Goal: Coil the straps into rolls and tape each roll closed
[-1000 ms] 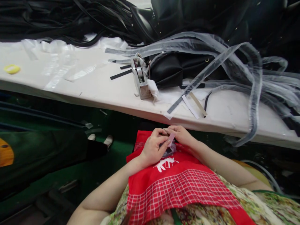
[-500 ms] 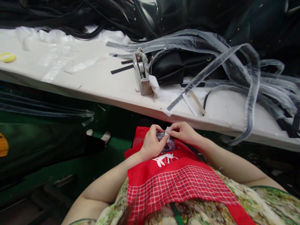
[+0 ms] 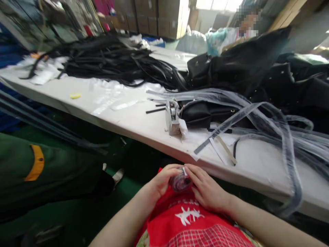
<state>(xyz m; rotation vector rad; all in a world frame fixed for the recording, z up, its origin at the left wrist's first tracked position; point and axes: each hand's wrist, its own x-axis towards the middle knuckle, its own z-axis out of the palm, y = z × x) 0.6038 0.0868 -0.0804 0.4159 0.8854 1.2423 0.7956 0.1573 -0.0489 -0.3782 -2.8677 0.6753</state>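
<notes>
Against the red apron, a small greyish coil [image 3: 180, 182] of what looks like a film-wrapped strip is held between my two hands. My left hand [image 3: 163, 179] closes around its left side, fingers over the top edge. My right hand [image 3: 208, 188] curls over its right side, the fingers covering part of it. A small white slip [image 3: 185, 171] shows at the coil's top, beside the right fingertips. Motion blur softens the coil, and its far side is hidden. Beyond my hands a metal tape dispenser [image 3: 172, 118] stands on the white-covered table [image 3: 133, 120].
Film-wrapped strips [image 3: 285, 137] sprawl over the table's right side and hang past its edge. Black bags [image 3: 244, 68] and a heap of black straps [image 3: 108, 60] lie behind. A yellow object [image 3: 75, 96] is on the left. A person in a green garment [image 3: 15, 171] stands left; another is at the back.
The view has tilted up, showing more of the room. My right hand has gone from pinching the white slip to lying over the coil's side. My left hand still grips the coil.
</notes>
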